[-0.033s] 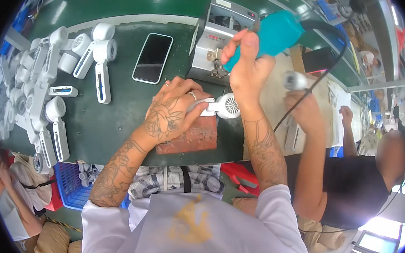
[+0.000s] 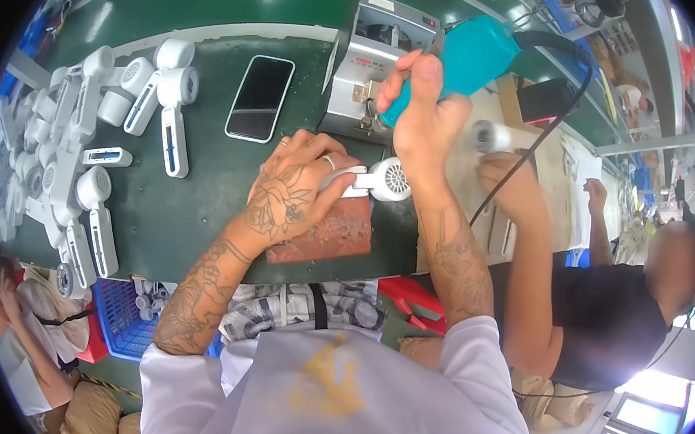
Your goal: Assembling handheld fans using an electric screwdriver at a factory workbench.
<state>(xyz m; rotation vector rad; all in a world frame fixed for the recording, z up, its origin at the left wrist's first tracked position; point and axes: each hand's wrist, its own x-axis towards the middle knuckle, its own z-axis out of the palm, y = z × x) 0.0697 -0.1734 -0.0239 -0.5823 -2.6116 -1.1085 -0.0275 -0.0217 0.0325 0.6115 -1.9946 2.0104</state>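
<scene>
My left hand (image 2: 297, 184) is closed around the handle of a white handheld fan (image 2: 391, 178), pressing it down over a reddish-brown pad (image 2: 325, 236). The fan's round grille head points to the right, past the fingers. In my right hand (image 2: 428, 121) is a teal corded electric screwdriver (image 2: 474, 56), gripped with the thumb up and tilted, its cable end higher. The tool's tip is hidden near the front of a small grey screw-feeding machine (image 2: 354, 79).
Many white fan pieces (image 2: 83, 155) lie heaped along the table's left side. A phone (image 2: 260, 98) rests behind my left hand. A black cable (image 2: 563, 120) hangs at right, near a co-worker's hand (image 2: 513, 181) with a white fan part. A blue basket (image 2: 123, 322) stands below the table.
The co-worker's hand and its white part have shifted a little to the left. My own hands keep nearly the same place and the same grips.
</scene>
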